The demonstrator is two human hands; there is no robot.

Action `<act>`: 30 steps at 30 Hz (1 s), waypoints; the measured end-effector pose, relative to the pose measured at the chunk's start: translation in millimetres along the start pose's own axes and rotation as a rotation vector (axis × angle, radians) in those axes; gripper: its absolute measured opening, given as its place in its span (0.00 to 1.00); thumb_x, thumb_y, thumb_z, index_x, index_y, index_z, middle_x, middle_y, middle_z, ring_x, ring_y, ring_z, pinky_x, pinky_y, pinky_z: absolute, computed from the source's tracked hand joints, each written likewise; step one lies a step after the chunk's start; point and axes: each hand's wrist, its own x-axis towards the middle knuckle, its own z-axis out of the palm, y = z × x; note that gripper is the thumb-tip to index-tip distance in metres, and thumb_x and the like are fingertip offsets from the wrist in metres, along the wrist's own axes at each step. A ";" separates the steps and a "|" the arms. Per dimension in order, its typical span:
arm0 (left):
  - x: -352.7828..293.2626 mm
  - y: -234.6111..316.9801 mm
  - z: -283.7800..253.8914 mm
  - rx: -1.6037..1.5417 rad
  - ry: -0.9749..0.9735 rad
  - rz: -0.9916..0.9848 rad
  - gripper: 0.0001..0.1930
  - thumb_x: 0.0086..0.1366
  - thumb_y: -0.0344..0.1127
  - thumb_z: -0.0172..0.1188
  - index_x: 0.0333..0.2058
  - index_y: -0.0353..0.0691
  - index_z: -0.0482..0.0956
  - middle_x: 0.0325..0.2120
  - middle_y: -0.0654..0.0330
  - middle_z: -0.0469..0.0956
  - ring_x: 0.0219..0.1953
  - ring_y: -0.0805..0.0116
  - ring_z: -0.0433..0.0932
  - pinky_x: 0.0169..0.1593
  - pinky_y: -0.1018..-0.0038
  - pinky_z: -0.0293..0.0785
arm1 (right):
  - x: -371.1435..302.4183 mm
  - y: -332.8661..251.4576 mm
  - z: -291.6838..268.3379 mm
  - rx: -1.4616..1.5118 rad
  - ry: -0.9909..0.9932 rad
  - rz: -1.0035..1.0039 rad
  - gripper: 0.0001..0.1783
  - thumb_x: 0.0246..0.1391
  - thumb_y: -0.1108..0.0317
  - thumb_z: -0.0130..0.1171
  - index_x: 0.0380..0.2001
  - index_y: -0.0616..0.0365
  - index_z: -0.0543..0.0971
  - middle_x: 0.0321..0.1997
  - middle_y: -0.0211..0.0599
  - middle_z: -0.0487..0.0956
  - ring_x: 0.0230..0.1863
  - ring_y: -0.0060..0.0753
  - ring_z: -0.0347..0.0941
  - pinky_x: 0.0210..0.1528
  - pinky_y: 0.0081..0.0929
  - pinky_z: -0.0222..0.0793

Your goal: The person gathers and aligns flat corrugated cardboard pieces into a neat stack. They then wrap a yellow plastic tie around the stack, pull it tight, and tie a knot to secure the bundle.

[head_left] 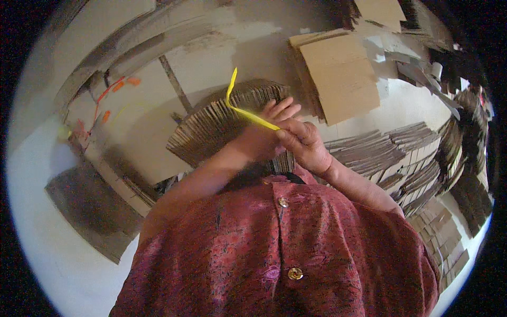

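A thin yellow strip [248, 113] is pinched between the thumb and fingers of my right hand [309, 145]. Its free end bends upward over a bundle of brown cardboard sheets [203, 124], which stand on edge in a fanned row in front of my chest. My left hand [269, 127] reaches across this bundle, its fingers stretched out just beyond the strip. Part of that hand is blurred and lies behind the strip and my right hand. Whether the left palm presses on the cardboard is hidden.
Flat brown cardboard sheets [340, 74] are stacked at the far right. More cardboard bundles [369, 156] lie in rows to the right. On the left are a dark flat board [92, 211] and red-orange strips [100, 100] on a pale surface.
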 end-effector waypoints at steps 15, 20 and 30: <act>-208.3 -5.0 12.8 -0.709 0.605 -1.009 0.21 0.59 0.30 0.54 0.50 0.34 0.63 0.41 0.54 0.72 0.41 0.67 0.72 0.44 0.72 0.70 | 14.8 26.6 66.5 -0.208 -0.572 -0.363 0.10 0.45 0.68 0.50 0.34 0.55 0.72 0.27 0.42 0.73 0.30 0.49 0.72 0.30 0.40 0.70; -168.7 -7.8 -0.5 -0.422 0.529 -0.962 0.19 0.58 0.31 0.55 0.49 0.35 0.65 0.41 0.50 0.71 0.39 0.61 0.75 0.41 0.68 0.72 | 20.4 43.3 85.7 -0.278 -0.552 -0.531 0.14 0.42 0.68 0.52 0.36 0.55 0.72 0.26 0.41 0.72 0.27 0.47 0.72 0.26 0.39 0.70; -161.5 -8.8 -12.8 -0.595 0.511 -1.053 0.23 0.53 0.36 0.60 0.47 0.37 0.67 0.42 0.51 0.72 0.42 0.60 0.74 0.43 0.68 0.70 | 32.8 27.0 111.7 -0.275 -0.563 -0.650 0.19 0.35 0.72 0.55 0.38 0.54 0.76 0.19 0.32 0.70 0.21 0.35 0.70 0.22 0.32 0.68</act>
